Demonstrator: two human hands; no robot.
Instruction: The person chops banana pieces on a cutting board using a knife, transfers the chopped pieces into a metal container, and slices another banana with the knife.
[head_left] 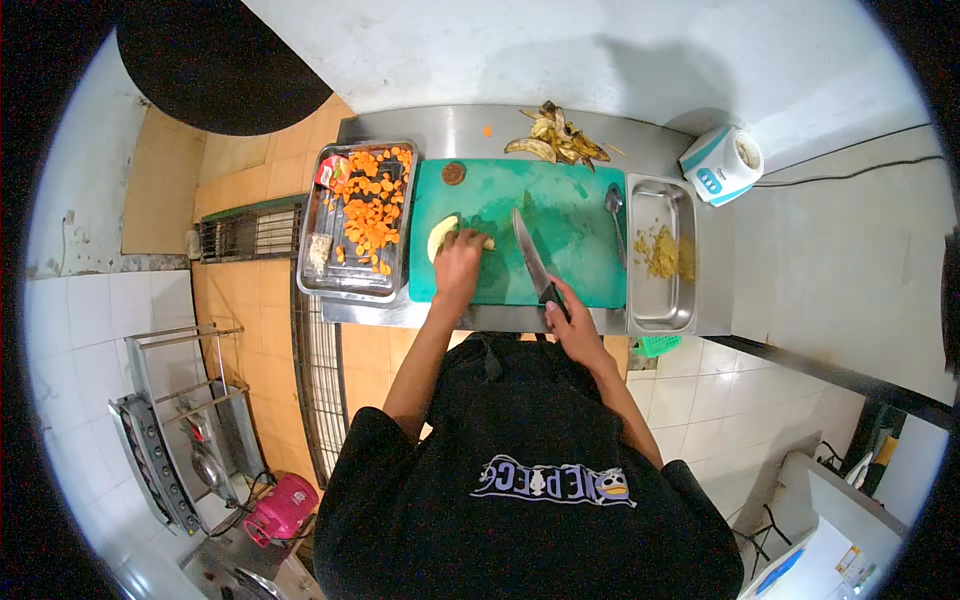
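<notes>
My right hand (572, 322) grips the black handle of a kitchen knife (530, 252). Its long blade points away from me over the green cutting board (570, 205). On the board's left part, my left hand (460, 258) is closed over a peeled banana (440, 236), fingers curled down; a small end shows past the fingertips, and the rest under the hand is hidden. A round brown piece (453, 174) lies near the board's far left corner. A spoon (614, 215) rests along the right edge.
Left of the board is a tray (308, 225) with sliced carrots (370, 215), a red packet (333, 172) and a small bag (319, 252). Banana peels (563, 138) lie behind. At right stand a steel pan (660, 318) with yellow pieces (660, 252) and a white-teal appliance (722, 165).
</notes>
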